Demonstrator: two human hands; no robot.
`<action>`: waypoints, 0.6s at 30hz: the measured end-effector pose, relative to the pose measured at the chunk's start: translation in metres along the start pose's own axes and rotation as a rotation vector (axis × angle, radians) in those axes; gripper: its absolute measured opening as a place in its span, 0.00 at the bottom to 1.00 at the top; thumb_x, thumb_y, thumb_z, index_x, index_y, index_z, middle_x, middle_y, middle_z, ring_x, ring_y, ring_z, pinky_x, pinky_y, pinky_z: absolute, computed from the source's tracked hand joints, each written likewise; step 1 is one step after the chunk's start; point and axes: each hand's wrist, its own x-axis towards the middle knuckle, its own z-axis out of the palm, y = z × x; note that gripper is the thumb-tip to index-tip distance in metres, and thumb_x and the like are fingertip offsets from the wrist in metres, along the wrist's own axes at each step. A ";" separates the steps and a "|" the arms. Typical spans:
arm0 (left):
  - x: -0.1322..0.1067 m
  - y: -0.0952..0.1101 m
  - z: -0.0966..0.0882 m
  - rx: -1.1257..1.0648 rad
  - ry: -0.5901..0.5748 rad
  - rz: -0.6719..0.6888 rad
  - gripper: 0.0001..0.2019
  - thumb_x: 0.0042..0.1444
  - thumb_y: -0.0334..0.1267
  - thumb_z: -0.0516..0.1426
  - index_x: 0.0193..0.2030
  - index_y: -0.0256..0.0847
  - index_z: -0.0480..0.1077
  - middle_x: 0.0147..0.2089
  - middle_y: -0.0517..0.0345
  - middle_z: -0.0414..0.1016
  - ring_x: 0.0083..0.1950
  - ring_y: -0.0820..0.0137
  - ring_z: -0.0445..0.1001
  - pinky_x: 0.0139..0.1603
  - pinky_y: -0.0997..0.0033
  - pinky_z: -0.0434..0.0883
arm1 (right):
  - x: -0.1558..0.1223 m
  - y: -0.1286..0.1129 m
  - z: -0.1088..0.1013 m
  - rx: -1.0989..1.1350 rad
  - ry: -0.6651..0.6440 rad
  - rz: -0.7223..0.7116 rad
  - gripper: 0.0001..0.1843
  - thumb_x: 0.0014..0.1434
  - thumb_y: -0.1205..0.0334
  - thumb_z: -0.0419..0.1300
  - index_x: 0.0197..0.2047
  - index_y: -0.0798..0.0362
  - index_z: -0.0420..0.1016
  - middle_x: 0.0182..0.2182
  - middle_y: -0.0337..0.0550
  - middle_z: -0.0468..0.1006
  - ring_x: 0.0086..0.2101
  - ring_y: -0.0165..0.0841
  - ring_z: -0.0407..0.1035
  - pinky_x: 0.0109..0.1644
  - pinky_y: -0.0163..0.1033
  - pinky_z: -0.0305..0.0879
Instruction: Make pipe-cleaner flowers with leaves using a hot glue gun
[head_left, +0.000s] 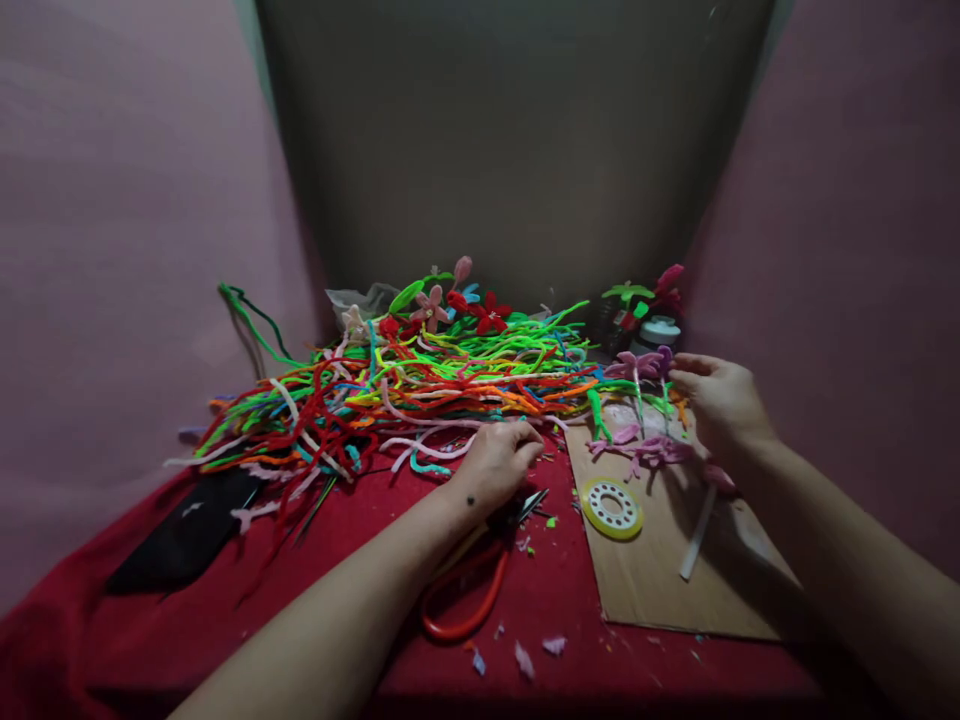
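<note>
Red cloth (pixel 172 640); pink walls (pixel 127 250) either side. Fuzzy pipe cleaners (pixel 480 365), heaped. Flat cardboard (pixel 652 595), bearing ring-shaped tape roll (pixel 597 512). Purple flower (pixel 664 362), fuzzy, at fingertips of right hand (pixel 724 400); grip cannot be told. Left hand (pixel 495 462), fingers curled, near red-handled scissors (pixel 491 597); contents hidden.

Red cloth (pixel 187 640): heaped pipe cleaners (pixel 450 375), scissors (pixel 497 585), cardboard (pixel 637 585), scraps (pixel 524 661), black flat thing (pixel 184 535), perhaps phone.

The head camera (the sole view) looks forward and down over the tabletop (pixel 555 600) from close by.
</note>
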 end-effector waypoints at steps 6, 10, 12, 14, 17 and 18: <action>0.003 -0.005 -0.002 -0.008 0.030 -0.058 0.10 0.51 0.31 0.52 0.29 0.36 0.75 0.24 0.59 0.74 0.27 0.74 0.69 0.31 0.77 0.63 | -0.027 -0.027 0.012 0.236 -0.069 0.014 0.07 0.47 0.71 0.60 0.31 0.58 0.77 0.29 0.43 0.79 0.31 0.30 0.73 0.39 0.36 0.68; 0.005 -0.009 0.000 0.004 0.024 -0.065 0.10 0.50 0.32 0.52 0.29 0.36 0.75 0.27 0.58 0.76 0.30 0.72 0.71 0.34 0.76 0.64 | -0.025 -0.021 0.009 0.333 -0.060 -0.029 0.06 0.46 0.70 0.60 0.29 0.57 0.78 0.26 0.41 0.78 0.28 0.28 0.71 0.36 0.35 0.67; 0.005 -0.010 0.000 0.009 0.020 -0.072 0.10 0.51 0.33 0.52 0.28 0.37 0.75 0.27 0.59 0.75 0.30 0.72 0.71 0.34 0.76 0.64 | -0.024 -0.012 0.006 0.321 -0.031 -0.025 0.06 0.47 0.69 0.60 0.30 0.56 0.77 0.26 0.41 0.77 0.27 0.27 0.70 0.34 0.34 0.67; 0.006 -0.009 0.000 0.013 0.011 -0.080 0.10 0.51 0.35 0.52 0.27 0.37 0.74 0.25 0.59 0.74 0.29 0.72 0.70 0.32 0.76 0.64 | -0.026 -0.004 0.004 0.276 0.004 -0.004 0.07 0.48 0.69 0.60 0.32 0.56 0.77 0.25 0.40 0.76 0.26 0.27 0.69 0.32 0.33 0.65; 0.006 -0.009 -0.001 0.012 0.002 -0.110 0.11 0.51 0.36 0.52 0.27 0.36 0.74 0.24 0.59 0.73 0.28 0.72 0.69 0.31 0.76 0.64 | -0.036 0.001 0.004 0.192 -0.021 -0.029 0.08 0.51 0.66 0.59 0.36 0.56 0.77 0.22 0.39 0.75 0.24 0.27 0.67 0.28 0.32 0.64; 0.006 -0.009 -0.002 0.008 0.004 -0.124 0.11 0.51 0.37 0.52 0.27 0.36 0.74 0.24 0.59 0.72 0.28 0.72 0.68 0.30 0.76 0.63 | -0.040 0.002 0.004 0.167 -0.044 -0.061 0.09 0.52 0.65 0.58 0.37 0.55 0.76 0.22 0.38 0.74 0.23 0.27 0.66 0.27 0.32 0.63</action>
